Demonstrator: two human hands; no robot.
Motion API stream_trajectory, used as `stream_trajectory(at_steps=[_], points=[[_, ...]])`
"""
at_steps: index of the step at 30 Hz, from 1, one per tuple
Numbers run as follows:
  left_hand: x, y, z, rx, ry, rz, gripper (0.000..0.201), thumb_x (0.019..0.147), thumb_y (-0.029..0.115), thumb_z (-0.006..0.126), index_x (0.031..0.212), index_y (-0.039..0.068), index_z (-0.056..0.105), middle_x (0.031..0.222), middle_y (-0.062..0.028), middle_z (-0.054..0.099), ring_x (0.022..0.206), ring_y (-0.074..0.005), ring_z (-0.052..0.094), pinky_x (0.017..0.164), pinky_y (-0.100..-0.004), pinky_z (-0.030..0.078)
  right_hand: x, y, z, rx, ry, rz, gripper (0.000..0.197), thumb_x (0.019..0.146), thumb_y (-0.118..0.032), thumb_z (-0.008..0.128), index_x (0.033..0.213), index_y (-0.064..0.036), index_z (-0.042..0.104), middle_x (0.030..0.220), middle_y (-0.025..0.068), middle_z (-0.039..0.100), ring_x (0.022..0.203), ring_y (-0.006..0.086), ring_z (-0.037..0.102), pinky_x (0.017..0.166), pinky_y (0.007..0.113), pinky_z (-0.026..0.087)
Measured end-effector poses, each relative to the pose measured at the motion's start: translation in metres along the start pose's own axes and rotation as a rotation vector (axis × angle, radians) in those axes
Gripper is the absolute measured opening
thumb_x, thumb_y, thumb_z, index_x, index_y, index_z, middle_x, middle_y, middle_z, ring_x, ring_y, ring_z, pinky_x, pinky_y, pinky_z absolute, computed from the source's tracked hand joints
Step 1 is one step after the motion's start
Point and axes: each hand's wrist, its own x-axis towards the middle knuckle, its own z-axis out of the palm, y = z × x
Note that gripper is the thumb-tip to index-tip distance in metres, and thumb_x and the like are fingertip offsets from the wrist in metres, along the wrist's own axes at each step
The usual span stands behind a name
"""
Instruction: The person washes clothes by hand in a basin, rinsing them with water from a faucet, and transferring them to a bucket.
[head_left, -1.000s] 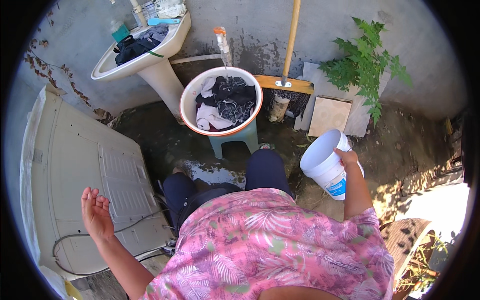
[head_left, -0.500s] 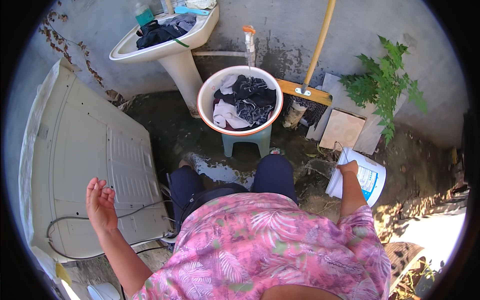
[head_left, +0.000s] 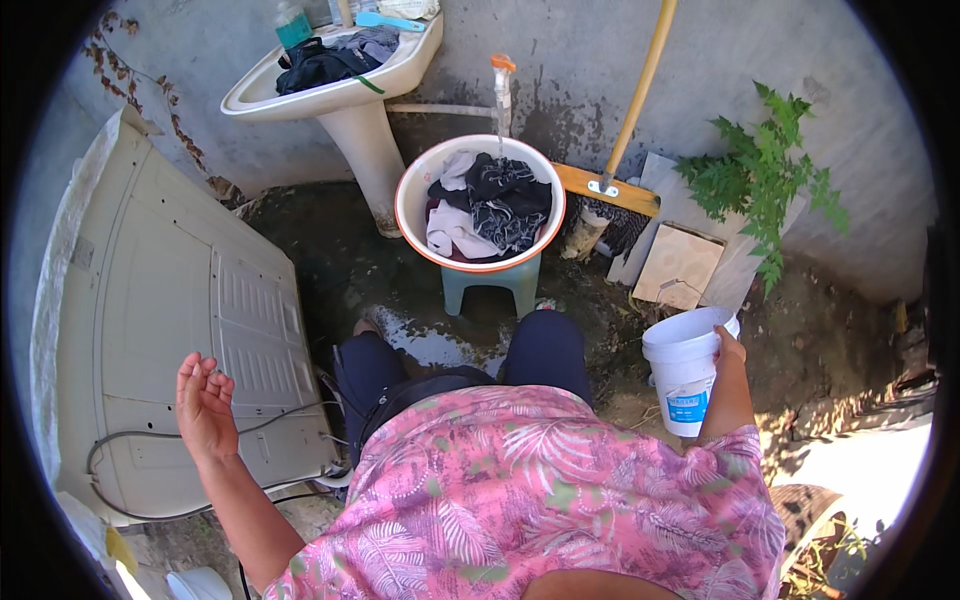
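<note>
My right hand [head_left: 731, 344] grips a white plastic bucket [head_left: 668, 370] with a blue label by its right side, near the rim. The bucket stands nearly upright, with its wire handle [head_left: 683, 284] raised at the far side. Off to the left, my left hand [head_left: 207, 400] is raised with loosely curled fingers and nothing in it, in front of a white appliance panel [head_left: 165, 330]. Ahead of my knees, a white basin [head_left: 405, 215] with an orange rim rests on a blue-green stool [head_left: 490, 285]. Black patterned and pale clothes [head_left: 507, 200] fill it, and water runs onto them from a tap [head_left: 502, 90].
A pedestal sink [head_left: 370, 150] at the back left holds dark clothes [head_left: 325, 65], a blue brush [head_left: 388, 21] and a green bottle [head_left: 293, 25]. A wooden-backed broom [head_left: 620, 190], a tile [head_left: 680, 265] and a leafy plant [head_left: 765, 165] are along the wall. A cable [head_left: 140, 435] hangs by the appliance. The floor [head_left: 400, 280] is wet.
The bucket was tipped on its side with its mouth to the left, and now it is turned nearly upright. My right hand has moved slightly right with it. My left hand has barely shifted.
</note>
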Motion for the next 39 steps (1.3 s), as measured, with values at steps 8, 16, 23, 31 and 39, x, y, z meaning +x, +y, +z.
stream_trajectory(at_steps=[8,16,23,31,39], points=[[0.0,-0.003,0.002,-0.004,0.054,-0.018,0.029,0.087,0.015,0.052,0.113,0.006,0.046,0.093,-0.0037,0.056,0.072,-0.0112,0.051,0.069,-0.0238,0.045,-0.008,0.008,0.004,0.477,-0.22,0.333,0.039,0.058,-0.042,0.076,0.075,-0.0171,0.052,0.057,0.0002,0.038,0.044,0.0091,0.032,0.036,0.018,0.025],[-0.005,0.004,0.004,-0.029,0.081,-0.001,0.024,0.086,0.013,0.051,0.108,0.005,0.048,0.09,-0.0044,0.056,0.071,-0.0111,0.051,0.068,-0.0244,0.044,-0.088,-0.089,0.006,0.424,-0.456,-0.047,0.042,0.059,-0.039,0.076,0.076,-0.0096,0.052,0.056,-0.0007,0.042,0.041,0.0078,0.037,0.033,0.018,0.034],[-0.004,0.001,-0.009,-0.047,0.099,-0.003,0.024,0.086,0.014,0.052,0.108,0.005,0.048,0.089,-0.004,0.055,0.07,-0.0112,0.05,0.067,-0.0248,0.043,-0.174,-0.182,0.009,0.503,-0.637,-0.313,0.043,0.058,-0.038,0.078,0.082,-0.0091,0.057,0.063,-0.0009,0.049,0.051,0.0073,0.043,0.043,0.017,0.04],[-0.006,-0.004,-0.017,-0.07,0.156,-0.009,0.023,0.085,0.013,0.052,0.106,0.005,0.048,0.088,-0.0043,0.055,0.068,-0.0114,0.05,0.065,-0.0249,0.044,-0.25,-0.272,0.042,0.497,-0.712,-0.476,0.048,0.057,-0.038,0.08,0.085,-0.0053,0.058,0.068,0.0011,0.05,0.055,0.0084,0.045,0.048,0.02,0.042],[-0.025,0.009,-0.044,-0.077,0.19,0.057,0.02,0.085,0.012,0.053,0.103,0.006,0.049,0.086,-0.004,0.056,0.066,-0.0111,0.053,0.062,-0.0244,0.046,-0.324,-0.316,0.122,0.364,-0.704,-0.54,0.053,0.056,-0.035,0.08,0.089,-0.0008,0.057,0.07,0.0044,0.05,0.054,0.0125,0.044,0.046,0.024,0.041]])
